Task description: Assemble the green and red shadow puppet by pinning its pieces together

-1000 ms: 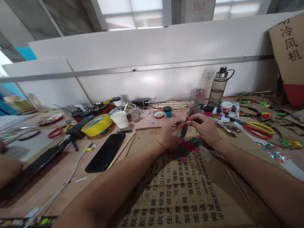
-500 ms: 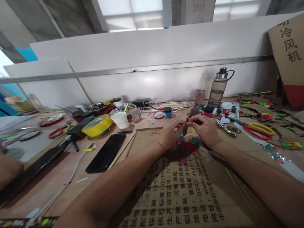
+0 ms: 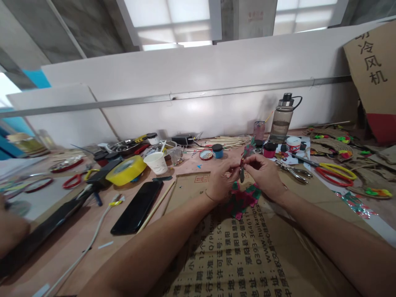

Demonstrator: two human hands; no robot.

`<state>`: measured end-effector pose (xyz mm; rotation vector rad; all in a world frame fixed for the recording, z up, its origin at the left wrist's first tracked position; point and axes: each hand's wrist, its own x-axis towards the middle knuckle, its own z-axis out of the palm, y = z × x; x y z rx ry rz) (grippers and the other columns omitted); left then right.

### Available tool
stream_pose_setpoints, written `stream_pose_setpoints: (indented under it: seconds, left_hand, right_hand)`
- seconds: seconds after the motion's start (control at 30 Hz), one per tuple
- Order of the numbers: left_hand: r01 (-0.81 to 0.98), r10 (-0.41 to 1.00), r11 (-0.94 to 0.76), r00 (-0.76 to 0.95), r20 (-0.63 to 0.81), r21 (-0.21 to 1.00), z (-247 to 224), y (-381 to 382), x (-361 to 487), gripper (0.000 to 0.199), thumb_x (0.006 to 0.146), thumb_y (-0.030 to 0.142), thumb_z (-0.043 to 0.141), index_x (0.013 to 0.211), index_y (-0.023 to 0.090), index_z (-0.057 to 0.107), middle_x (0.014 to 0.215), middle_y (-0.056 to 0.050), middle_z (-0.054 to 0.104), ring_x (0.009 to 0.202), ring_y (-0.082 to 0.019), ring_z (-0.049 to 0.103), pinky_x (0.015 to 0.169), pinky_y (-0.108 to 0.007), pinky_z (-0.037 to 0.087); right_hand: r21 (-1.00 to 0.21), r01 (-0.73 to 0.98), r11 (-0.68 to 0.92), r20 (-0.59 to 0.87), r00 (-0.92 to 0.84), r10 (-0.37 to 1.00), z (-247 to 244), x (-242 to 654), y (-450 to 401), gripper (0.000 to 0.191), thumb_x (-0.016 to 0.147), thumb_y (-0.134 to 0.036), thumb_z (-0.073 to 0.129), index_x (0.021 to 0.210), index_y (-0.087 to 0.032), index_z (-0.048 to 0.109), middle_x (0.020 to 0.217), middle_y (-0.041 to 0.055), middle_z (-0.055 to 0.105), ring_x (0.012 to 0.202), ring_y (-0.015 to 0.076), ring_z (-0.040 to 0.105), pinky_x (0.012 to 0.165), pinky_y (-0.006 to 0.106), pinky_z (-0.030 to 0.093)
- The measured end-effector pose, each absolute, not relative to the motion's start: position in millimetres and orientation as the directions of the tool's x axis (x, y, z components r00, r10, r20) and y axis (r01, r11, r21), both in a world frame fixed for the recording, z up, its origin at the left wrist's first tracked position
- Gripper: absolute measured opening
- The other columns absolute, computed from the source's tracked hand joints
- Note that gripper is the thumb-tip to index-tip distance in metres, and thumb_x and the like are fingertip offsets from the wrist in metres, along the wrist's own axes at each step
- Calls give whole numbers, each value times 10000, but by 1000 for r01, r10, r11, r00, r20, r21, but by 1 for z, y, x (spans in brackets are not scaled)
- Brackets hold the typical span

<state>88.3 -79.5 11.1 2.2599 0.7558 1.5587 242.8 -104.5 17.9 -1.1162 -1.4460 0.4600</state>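
Observation:
Both hands meet above a printed cardboard sheet (image 3: 253,247). My left hand (image 3: 223,179) is closed, its fingertips pinching a small green and dark red piece (image 3: 242,173). My right hand (image 3: 264,172) pinches the same piece from the other side, thumb and forefinger together. Part of the piece sticks up behind the fingers, and its middle is hidden by them. Just below the hands, a crimson and green patterned piece (image 3: 244,202) lies on the cardboard.
A black phone (image 3: 137,208) and a wooden stick (image 3: 156,206) lie left of the cardboard, near a white cup (image 3: 156,163) and yellow tape (image 3: 126,170). Pliers (image 3: 293,171), scissors (image 3: 335,173) and a bottle (image 3: 281,119) stand or lie right. Another person's arm (image 3: 10,227) shows at left.
The whole view has shifted slightly. The held piece has turned a little between my fingertips, and its upper part shows less red. Both hands still pinch it.

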Motion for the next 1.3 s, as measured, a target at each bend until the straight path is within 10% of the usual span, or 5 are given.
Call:
stream_pose_setpoints:
  seconds: [1.3]
  left_hand:
    - [265,744,-668,215,633,695,6,-87,88,150,846,287,602,881,194,713,856,-33,741,746,-150,668,732,-279,526]
  right_hand:
    - [-906,250,342,402,254,880,19,230,-108,42,674,-249,584,679,-207,579,706,-2,619,668,158,551,669,296,450]
